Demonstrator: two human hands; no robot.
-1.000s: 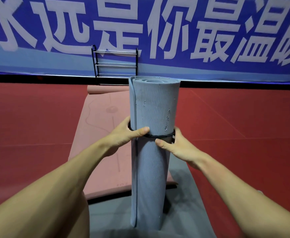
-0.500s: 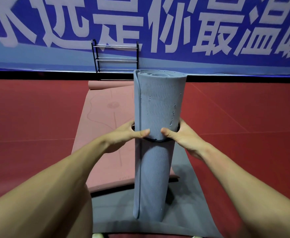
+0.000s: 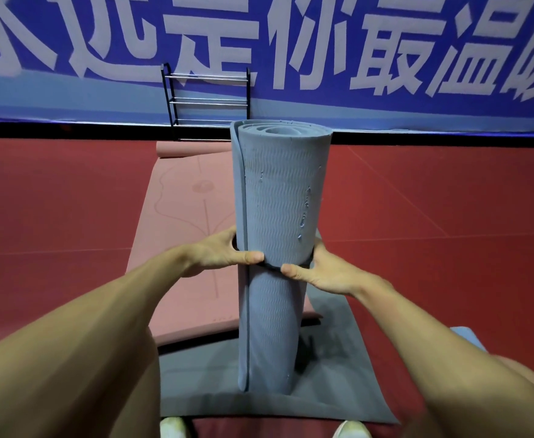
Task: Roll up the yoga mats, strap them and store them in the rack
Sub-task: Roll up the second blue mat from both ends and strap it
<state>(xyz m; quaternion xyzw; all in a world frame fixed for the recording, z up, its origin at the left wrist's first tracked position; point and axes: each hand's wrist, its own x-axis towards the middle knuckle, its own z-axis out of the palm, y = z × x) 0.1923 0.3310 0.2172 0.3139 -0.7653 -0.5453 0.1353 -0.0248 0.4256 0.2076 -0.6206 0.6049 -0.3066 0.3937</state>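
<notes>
A rolled blue-grey yoga mat (image 3: 278, 191) stands upright on a flat grey mat (image 3: 338, 384) in front of me. A black strap (image 3: 270, 265) circles the roll at about mid-height. My left hand (image 3: 218, 252) grips the roll and strap from the left, thumb across the front. My right hand (image 3: 321, 273) grips them from the right, thumb pressed on the strap. A pink mat (image 3: 180, 235) lies unrolled behind, its far end curled. The black metal rack (image 3: 205, 102) stands against the far wall.
Red floor (image 3: 417, 216) spreads on both sides. A blue banner with white characters (image 3: 354, 52) covers the back wall. The toes of my white shoes (image 3: 352, 430) show at the bottom edge, and a blue corner (image 3: 466, 336) peeks out by my right forearm.
Both hands slid the strap a little upward along the roll, and my view tilted slightly down; the roll stays upright.
</notes>
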